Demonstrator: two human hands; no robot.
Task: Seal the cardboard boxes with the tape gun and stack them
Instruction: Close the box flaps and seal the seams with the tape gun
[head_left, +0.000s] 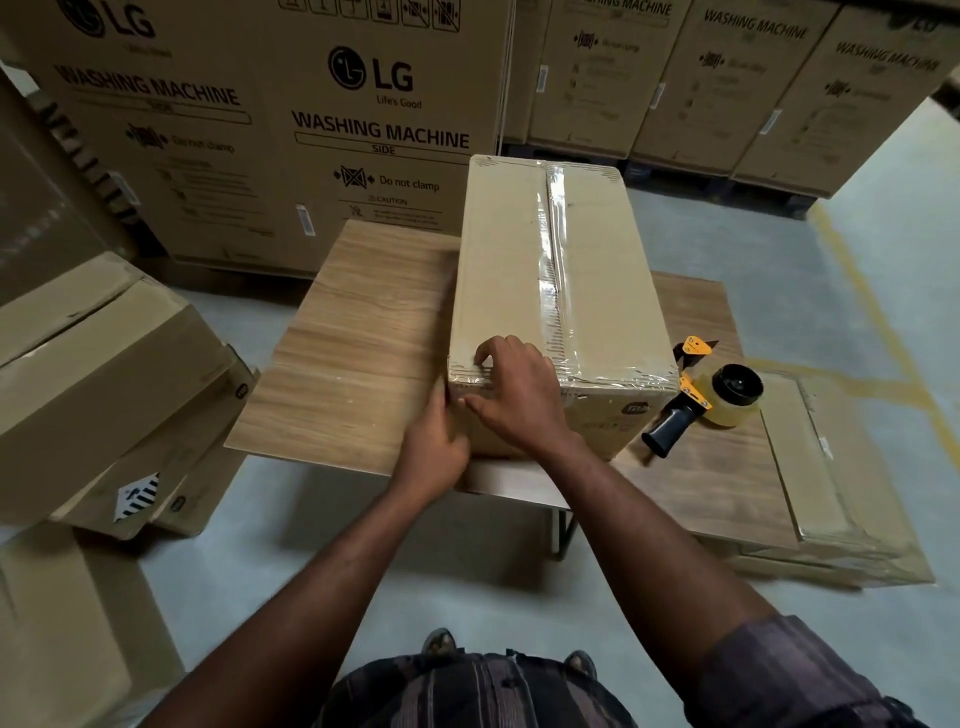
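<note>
A long cardboard box (509, 260) lies on the wooden table (353, 332), with clear tape down its top seam and along its near edge. My right hand (514, 389) rests over the box's near left top corner, fingers bent onto the taped edge. At that corner's left side, my left hand (436, 447) presses against the box's near face. The tape gun (701, 400), black and yellow with a clear roll, lies on the table just right of the box, in nobody's grip.
Several cardboard boxes (93, 364) lie piled on the floor at left. A flat taped box (841, 478) sits low at right beside the table. Large washing machine cartons (260, 130) wall off the back. Grey floor with yellow lines (872, 312) stretches right.
</note>
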